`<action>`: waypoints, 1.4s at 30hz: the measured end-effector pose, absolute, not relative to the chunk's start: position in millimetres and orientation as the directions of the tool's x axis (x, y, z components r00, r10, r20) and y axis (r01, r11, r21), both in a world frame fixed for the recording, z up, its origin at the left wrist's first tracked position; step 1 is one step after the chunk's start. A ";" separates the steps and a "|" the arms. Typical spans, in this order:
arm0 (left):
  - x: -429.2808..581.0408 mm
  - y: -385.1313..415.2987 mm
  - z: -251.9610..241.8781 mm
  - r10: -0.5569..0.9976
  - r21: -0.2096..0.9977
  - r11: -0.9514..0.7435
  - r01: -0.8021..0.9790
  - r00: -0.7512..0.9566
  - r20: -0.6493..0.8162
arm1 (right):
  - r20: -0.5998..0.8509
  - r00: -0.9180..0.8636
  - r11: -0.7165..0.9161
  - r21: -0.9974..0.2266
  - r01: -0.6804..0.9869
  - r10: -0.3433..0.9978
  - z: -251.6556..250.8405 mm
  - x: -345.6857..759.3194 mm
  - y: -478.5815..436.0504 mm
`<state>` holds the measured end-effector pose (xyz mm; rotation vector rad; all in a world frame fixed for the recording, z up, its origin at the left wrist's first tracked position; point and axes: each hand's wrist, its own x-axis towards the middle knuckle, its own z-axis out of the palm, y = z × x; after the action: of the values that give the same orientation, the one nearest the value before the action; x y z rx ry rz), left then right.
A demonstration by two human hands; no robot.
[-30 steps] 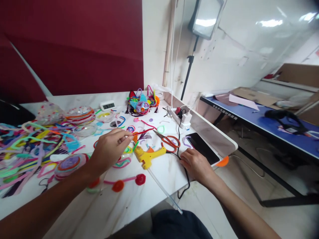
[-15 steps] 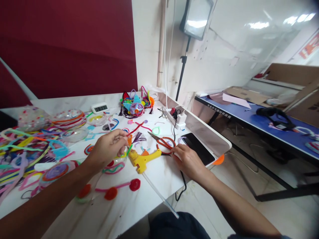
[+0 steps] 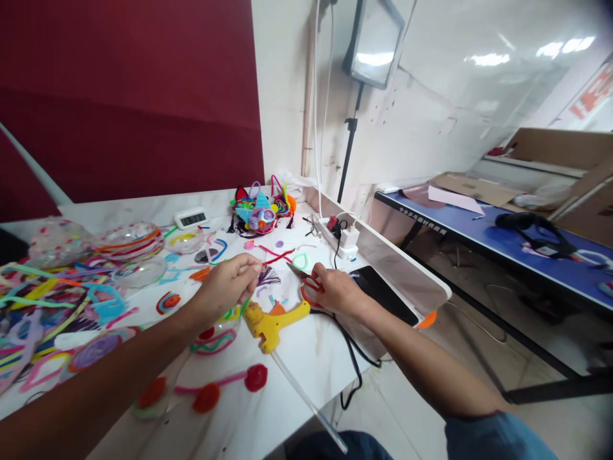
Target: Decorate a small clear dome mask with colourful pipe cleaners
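Note:
Pinched in my left hand (image 3: 234, 281) is a red pipe cleaner (image 3: 278, 257), its free end pointing right. My right hand (image 3: 335, 291) is closed on orange-handled scissors (image 3: 312, 294), whose blades point up and left, close to the tip of the pipe cleaner. Just below both hands a yellow glue gun (image 3: 272, 322) lies on the white table, a clear glue stick (image 3: 306, 399) sticking out of it past the table edge. A purple tassel (image 3: 269, 276) lies beyond my left fingers. A clear bowl with coloured trim (image 3: 218, 335) sits under my left wrist.
Loose pipe cleaners (image 3: 43, 300) heap at the left beside decorated clear domes (image 3: 129, 239). A decorated colourful piece (image 3: 256, 211) and a white timer (image 3: 190, 218) stand at the back. A power strip (image 3: 339, 235) and a black phone (image 3: 383, 295) lie right. The glue gun's cord hangs off the edge.
My right hand has taken up the scissors from the table and moved left and up with them. My left hand has shifted slightly right with the red pipe cleaner.

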<state>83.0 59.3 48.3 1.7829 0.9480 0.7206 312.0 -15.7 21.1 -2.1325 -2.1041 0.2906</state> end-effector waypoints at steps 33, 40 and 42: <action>127.1 45.7 58.6 0.638 0.428 -0.770 0.474 0.549 0.540 | 0.038 0.049 0.035 -0.997 0.069 0.998 35.4 317.6 -55.9; 130.5 47.4 58.2 0.618 0.344 -0.783 0.519 0.580 0.531 | -0.006 0.060 -0.010 -0.998 0.058 0.998 36.4 320.4 -49.5; 130.8 48.3 58.1 0.625 0.344 -0.777 0.528 0.583 0.519 | -0.019 0.066 -0.023 -0.998 0.063 0.998 36.9 320.8 -47.8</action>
<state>130.8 48.3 58.1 2.6571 0.9747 0.9616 320.8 -47.8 36.9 -1.3018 -1.1972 1.1453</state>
